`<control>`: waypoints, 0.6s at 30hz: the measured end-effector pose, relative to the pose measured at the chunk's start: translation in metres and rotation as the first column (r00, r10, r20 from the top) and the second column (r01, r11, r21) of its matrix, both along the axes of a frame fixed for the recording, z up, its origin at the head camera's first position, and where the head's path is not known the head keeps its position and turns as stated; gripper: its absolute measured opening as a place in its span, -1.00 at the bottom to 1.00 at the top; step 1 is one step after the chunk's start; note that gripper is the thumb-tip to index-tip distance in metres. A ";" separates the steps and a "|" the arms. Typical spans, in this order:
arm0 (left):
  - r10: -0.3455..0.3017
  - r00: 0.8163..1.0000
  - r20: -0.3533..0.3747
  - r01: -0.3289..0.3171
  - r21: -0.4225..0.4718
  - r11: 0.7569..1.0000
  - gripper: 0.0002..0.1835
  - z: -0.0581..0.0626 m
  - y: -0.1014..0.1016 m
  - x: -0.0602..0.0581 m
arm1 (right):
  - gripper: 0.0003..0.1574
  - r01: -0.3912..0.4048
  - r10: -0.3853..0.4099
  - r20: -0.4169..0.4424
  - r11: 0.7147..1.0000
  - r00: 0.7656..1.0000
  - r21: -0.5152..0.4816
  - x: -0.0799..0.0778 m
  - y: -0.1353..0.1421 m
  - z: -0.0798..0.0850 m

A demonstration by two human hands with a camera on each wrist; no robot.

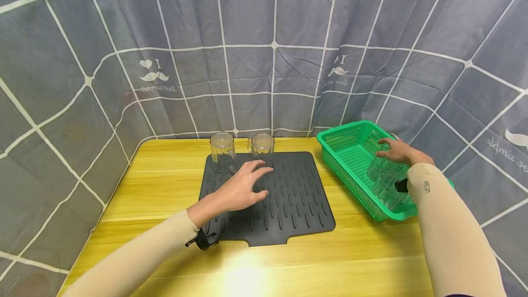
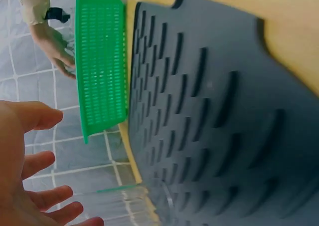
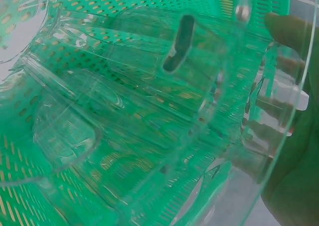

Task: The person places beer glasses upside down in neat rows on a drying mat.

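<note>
Two clear glass mugs stand on the back left of the dark ridged mat: one glass mug [image 1: 223, 154] at the corner, another glass mug [image 1: 261, 146] to its right. Over the mat [image 1: 288, 196], my left hand [image 1: 243, 187] hovers just in front of them, fingers spread and holding nothing. My right hand [image 1: 398, 151] is over the right side of the green basket [image 1: 350, 182], thumb and fingers apart. Beneath it several clear glass mugs [image 1: 387, 182] lie in the basket. In the right wrist view, the fingers [image 3: 289, 34] show through clear glass; contact is hard to make out.
The mat lies on a yellow wood-grain table [image 1: 165, 187], with the basket to its right. A grey curtain with white grid lines [image 1: 198, 72] hangs behind the table and along both sides.
</note>
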State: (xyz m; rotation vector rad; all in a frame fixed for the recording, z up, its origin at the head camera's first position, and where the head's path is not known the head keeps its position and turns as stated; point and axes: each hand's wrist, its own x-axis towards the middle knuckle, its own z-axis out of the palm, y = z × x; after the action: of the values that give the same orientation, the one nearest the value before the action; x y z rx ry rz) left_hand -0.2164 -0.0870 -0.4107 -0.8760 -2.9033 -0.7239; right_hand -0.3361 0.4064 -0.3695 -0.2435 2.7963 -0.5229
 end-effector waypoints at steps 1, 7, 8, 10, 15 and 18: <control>0.007 1.000 0.015 -0.006 -0.005 1.000 -0.34 -0.002 -0.002 0.002 | -0.17 -0.002 0.002 -0.003 1.000 1.000 0.000 0.000 0.000 0.000; 0.042 0.998 0.054 -0.041 -0.029 0.999 -0.32 -0.017 -0.016 0.013 | -0.16 -0.005 0.005 -0.012 1.000 1.000 0.004 0.000 0.002 0.002; 0.045 0.997 0.058 -0.043 -0.032 0.999 -0.31 -0.019 -0.018 0.014 | -0.17 -0.004 0.004 -0.012 1.000 1.000 0.004 0.000 0.002 0.002; 0.049 0.997 0.066 -0.046 -0.036 0.998 -0.30 -0.023 -0.021 0.017 | -0.17 -0.005 0.005 -0.014 1.000 1.000 0.003 0.001 0.002 0.002; 0.049 0.995 0.089 -0.046 -0.033 0.998 -0.29 -0.031 -0.025 0.021 | -0.20 -0.011 0.011 -0.014 1.000 1.000 -0.007 0.001 0.001 0.001; 0.051 0.994 0.100 -0.047 -0.036 0.998 -0.28 -0.036 -0.027 0.022 | -0.21 -0.016 0.016 -0.023 1.000 1.000 -0.004 0.001 0.000 0.001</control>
State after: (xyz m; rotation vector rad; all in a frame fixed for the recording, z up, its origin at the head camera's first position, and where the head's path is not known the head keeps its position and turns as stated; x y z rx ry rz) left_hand -0.1941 -0.1144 -0.4466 -0.7904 -3.0226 -0.7388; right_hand -0.3347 0.4067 -0.3689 -0.2744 2.8133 -0.5250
